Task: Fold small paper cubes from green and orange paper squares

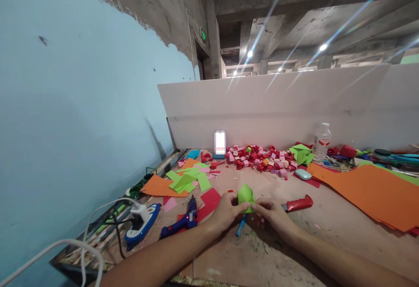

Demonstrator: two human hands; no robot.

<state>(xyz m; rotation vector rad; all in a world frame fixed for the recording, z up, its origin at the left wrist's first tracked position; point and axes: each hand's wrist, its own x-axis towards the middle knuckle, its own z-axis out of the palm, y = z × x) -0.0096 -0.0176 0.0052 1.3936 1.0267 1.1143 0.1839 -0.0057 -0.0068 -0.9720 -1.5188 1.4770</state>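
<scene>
Left hand [227, 210] and right hand [272, 213] pinch small bright-green folded paper piece [245, 194] with fingertips, over pinkish-brown flat worktop [219, 256]. Seems best: pinch softly, match edges, press folds firm. Mind red-handled tool [299, 203] near right hand.

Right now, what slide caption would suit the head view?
Left hand and right hand hold bent green paper over a cluttered table, beside a glue gun.
</scene>
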